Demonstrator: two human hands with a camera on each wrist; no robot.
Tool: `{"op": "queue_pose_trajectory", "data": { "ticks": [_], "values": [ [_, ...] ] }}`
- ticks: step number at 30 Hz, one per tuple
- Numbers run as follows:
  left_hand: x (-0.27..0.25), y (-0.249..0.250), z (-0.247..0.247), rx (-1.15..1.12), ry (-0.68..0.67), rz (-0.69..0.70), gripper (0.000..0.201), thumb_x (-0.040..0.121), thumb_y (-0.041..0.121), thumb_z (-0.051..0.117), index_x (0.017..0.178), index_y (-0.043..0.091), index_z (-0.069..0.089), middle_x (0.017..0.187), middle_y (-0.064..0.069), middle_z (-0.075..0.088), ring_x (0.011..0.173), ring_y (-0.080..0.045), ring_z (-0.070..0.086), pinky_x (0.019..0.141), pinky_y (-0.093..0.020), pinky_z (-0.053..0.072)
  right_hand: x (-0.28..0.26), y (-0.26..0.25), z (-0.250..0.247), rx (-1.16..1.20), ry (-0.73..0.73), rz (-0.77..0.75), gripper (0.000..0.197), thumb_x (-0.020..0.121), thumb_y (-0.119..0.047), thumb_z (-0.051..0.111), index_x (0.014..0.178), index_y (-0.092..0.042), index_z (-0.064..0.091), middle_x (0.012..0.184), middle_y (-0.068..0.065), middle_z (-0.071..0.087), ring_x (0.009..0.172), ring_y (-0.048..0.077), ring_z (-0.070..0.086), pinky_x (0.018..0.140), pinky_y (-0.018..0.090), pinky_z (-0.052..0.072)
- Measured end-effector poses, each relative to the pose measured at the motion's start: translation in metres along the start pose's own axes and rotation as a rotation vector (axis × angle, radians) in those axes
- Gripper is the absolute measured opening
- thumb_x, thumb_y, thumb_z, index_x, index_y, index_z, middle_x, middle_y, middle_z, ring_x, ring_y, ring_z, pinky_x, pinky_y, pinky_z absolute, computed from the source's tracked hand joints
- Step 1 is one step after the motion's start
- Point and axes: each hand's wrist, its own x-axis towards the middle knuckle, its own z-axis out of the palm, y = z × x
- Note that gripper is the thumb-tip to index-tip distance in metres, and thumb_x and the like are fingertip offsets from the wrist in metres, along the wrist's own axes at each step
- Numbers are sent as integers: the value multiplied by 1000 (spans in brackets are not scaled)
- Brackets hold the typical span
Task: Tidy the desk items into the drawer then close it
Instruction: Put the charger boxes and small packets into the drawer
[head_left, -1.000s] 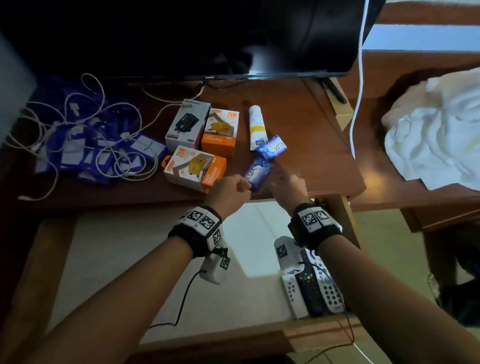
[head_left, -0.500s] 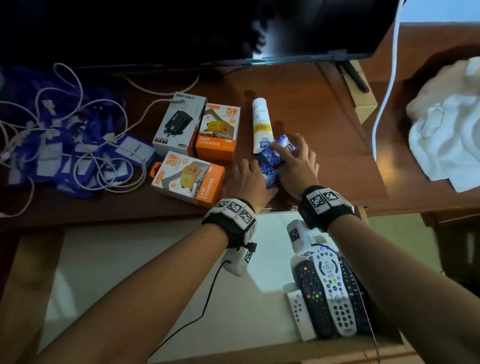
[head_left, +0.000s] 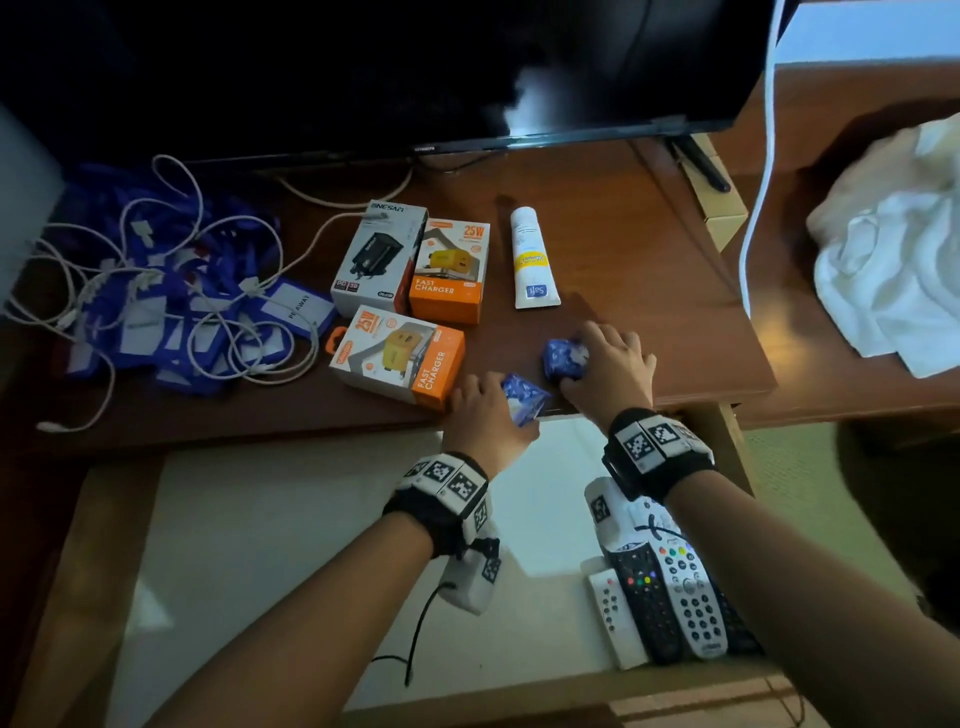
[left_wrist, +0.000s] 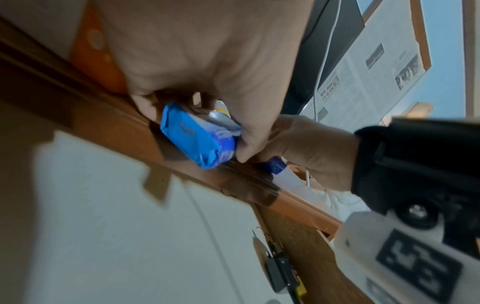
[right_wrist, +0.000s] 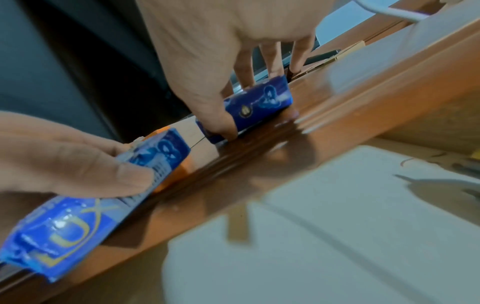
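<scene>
The left hand (head_left: 480, 415) grips a blue "LUX" soap bar (head_left: 524, 399) at the surface's (head_left: 649, 291) front edge; the right hand's (head_left: 610, 366) fingers (right_wrist: 244, 67) hold a second soap bar (head_left: 563, 357) beside "25W FAST CHARGER" boxes (head_left: 402, 364).

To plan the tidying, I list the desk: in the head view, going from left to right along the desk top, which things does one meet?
Pile of blue tags and white cables → charger boxes → left hand gripping a blue soap bar → right hand gripping another blue soap bar → white cloth.
</scene>
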Motion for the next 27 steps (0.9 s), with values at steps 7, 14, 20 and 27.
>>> {"op": "queue_pose_trajectory", "data": {
  "ticks": [7, 14, 20, 27],
  "values": [
    [-69, -25, 23, -395, -89, -113, 61, 69, 35, 80, 118, 15, 50, 113, -4, 57, 103, -20, 58, 89, -30, 47, -115, 18, 26, 402, 135, 268, 36, 62, -23, 77, 74, -18, 43, 72, -5, 47, 84, 27, 48, 71, 38, 41],
    [-112, -44, 57, -311, -258, -201, 72, 69, 44, 78, 125, 15, 43, 119, -2, 58, 104, -20, 58, 90, -30, 47, -198, 41, 56, 397, -196, 422, 44, 66, -29, 77, 99, -25, 50, 89, 5, 60, 87, 25, 56, 67, 33, 48],
    [-139, -52, 77, -298, -295, -198, 66, 74, 44, 74, 129, 24, 43, 123, -4, 58, 107, -21, 57, 92, -30, 48, -223, 42, 67, 276, -470, 378, 56, 75, -25, 72, 125, -37, 50, 101, 10, 66, 82, 22, 64, 66, 31, 57],
    [-145, -55, 85, -274, -316, -268, 59, 76, 49, 71, 123, 20, 50, 117, -3, 61, 103, -20, 58, 89, -28, 46, -224, 41, 76, 107, -593, 296, 30, 79, -23, 68, 103, -22, 50, 103, 13, 65, 96, 28, 62, 80, 31, 51]
  ]
}}
